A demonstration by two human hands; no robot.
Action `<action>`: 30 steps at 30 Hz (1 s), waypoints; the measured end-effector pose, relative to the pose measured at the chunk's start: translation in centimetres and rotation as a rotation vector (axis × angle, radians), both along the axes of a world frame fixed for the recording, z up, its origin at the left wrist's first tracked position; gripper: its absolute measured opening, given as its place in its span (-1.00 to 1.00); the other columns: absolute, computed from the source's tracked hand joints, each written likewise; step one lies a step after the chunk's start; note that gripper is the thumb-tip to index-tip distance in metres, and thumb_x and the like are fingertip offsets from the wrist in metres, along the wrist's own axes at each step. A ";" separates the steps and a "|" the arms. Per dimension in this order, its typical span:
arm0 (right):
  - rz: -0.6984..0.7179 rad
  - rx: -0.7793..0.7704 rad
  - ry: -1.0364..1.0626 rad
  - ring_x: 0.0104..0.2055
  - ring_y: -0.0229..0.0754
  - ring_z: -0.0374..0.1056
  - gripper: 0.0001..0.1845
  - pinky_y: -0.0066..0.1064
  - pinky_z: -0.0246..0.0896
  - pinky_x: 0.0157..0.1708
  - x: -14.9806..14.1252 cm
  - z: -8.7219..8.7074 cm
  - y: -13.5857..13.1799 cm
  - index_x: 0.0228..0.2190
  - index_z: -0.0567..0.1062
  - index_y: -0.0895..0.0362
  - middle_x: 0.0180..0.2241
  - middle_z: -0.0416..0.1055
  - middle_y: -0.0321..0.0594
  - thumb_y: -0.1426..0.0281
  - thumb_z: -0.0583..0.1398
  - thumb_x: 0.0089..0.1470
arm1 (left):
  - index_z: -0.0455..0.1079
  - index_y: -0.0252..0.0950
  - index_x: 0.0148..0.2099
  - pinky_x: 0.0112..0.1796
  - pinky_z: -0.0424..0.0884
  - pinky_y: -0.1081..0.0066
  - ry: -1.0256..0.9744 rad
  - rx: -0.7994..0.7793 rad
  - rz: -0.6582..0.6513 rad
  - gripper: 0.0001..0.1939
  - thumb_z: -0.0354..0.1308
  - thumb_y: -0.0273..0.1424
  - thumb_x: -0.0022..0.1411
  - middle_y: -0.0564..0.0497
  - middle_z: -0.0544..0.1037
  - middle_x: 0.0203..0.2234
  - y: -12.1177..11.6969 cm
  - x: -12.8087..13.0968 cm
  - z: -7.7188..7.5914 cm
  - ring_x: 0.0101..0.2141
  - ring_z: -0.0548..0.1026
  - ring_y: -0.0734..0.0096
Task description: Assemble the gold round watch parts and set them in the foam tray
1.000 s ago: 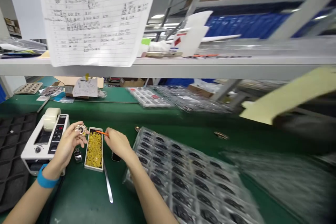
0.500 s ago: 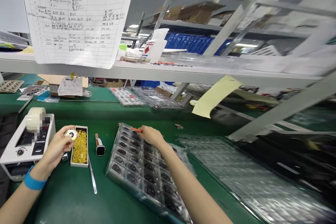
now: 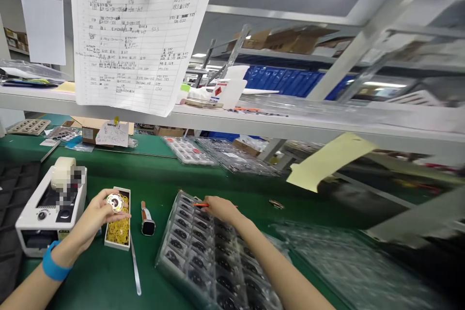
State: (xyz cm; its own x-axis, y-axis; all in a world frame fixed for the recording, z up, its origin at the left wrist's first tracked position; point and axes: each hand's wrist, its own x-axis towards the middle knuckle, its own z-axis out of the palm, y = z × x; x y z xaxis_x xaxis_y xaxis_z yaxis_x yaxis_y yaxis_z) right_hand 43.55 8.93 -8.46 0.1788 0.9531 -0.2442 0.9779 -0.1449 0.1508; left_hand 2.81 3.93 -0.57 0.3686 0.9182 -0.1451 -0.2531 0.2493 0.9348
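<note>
Right hand (image 3: 221, 209), gripping orange tool (image 3: 200, 205), has swung from yellow-parts box (image 3: 116, 246) to black-parts tray (image 3: 178, 282); work seemingly shifts there. Left hand (image 3: 95, 213) pinches round part (image 3: 115, 202).

handwritten sheet (image 3: 134, 48): across front edge of shelf (image 3: 250, 125) | yellow paper strip (image 3: 327, 163): below same edge | white container (image 3: 233, 91): on shelf near that edge | tape dispenser (image 3: 51, 208): bench (image 3: 98, 281), left side

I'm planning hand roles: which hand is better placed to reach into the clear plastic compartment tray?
Probably the right hand: it is over the clear plastic compartment tray, gripping a thin orange tool. The left hand holds a round, pale, dark-centred part, away from the tray.
</note>
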 end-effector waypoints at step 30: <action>-0.252 0.359 -0.035 -0.22 -0.20 0.40 -0.70 -0.25 0.36 -0.23 -1.2 -3.0 -0.9 -0.10 0.40 0.19 -0.16 0.42 -0.17 0.27 0.13 0.21 | 0.29 -0.37 0.01 0.12 0.31 0.14 -0.082 -0.008 0.010 -0.61 0.03 -0.59 0.10 -0.09 0.61 -0.24 0.5 -1.7 0.6 -0.13 0.57 0.17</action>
State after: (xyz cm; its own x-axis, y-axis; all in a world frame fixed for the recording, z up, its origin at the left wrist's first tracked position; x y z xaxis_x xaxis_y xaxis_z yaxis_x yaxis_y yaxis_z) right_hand 42.35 8.01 -11.48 0.4188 0.9020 0.1052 0.9006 -0.4274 0.0794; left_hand 1.08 4.44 0.00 0.3704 0.9208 -0.1221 -0.3314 0.2538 0.9087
